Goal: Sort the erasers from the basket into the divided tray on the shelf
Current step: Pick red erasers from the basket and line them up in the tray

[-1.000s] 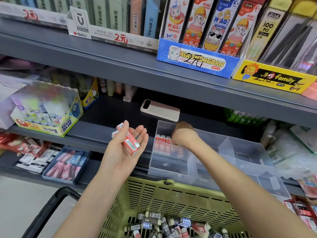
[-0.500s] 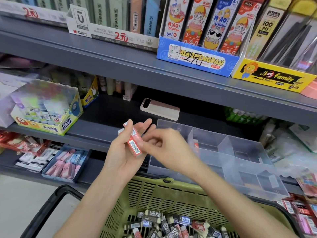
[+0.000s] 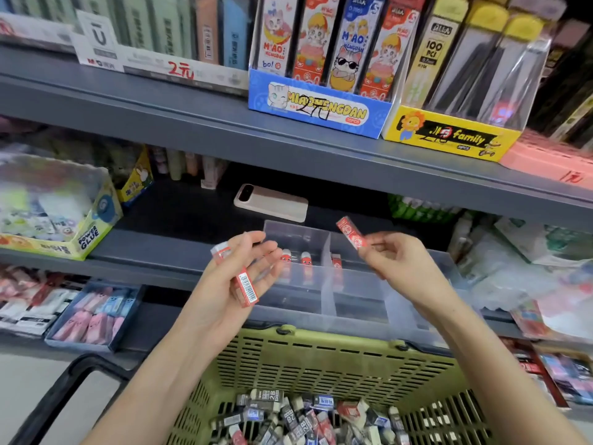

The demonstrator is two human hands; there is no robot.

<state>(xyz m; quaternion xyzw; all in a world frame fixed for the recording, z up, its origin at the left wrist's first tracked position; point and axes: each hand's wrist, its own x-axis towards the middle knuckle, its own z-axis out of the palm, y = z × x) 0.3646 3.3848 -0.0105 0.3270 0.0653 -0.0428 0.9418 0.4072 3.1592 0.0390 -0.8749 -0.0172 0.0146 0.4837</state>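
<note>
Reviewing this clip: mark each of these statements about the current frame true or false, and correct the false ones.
1. The fingers of the right hand pinch a red eraser. True.
2. The left hand holds nothing. False: it holds red erasers, one with its barcode showing.
3. The divided tray has no erasers in it. False: several standing erasers are in its back compartments.
4. The green basket has loose erasers in it. True.
5. A phone lies inside the tray. False: it lies on the shelf behind the tray.
</note>
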